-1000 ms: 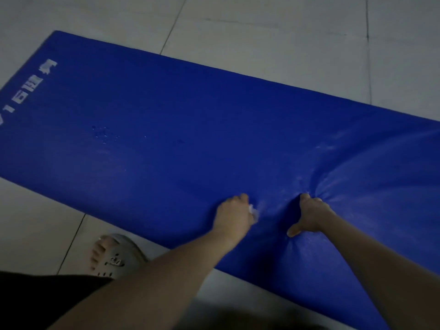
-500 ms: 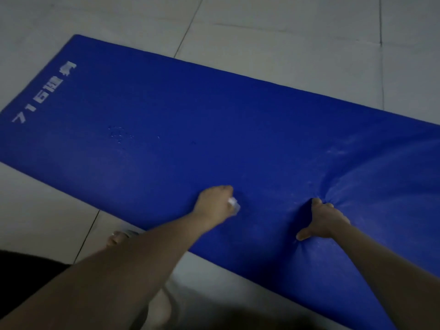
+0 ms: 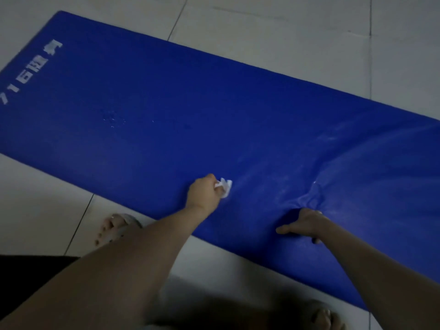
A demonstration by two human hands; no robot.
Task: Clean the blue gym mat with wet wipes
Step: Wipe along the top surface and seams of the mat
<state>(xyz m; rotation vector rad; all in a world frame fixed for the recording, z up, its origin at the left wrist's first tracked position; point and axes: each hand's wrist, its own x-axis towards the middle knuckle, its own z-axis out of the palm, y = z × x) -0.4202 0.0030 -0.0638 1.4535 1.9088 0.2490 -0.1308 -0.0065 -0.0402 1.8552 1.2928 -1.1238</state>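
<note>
We look down on a floor (image 3: 285, 32) of large pale tiles, dimly lit under a flat, greyish light. Thin dark grout lines (image 3: 370, 44) cross it: one straight along the right, one slanting at upper centre, one at lower left.

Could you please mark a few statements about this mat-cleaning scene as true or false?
1. The left hand holds a white wipe. True.
2. The blue gym mat lies on carpet. False: it lies on a tiled floor.
3. The mat is puckered at the right hand. True.
4. The mat is plain, with no marking. False: white print shows near its left end in the view.
</note>
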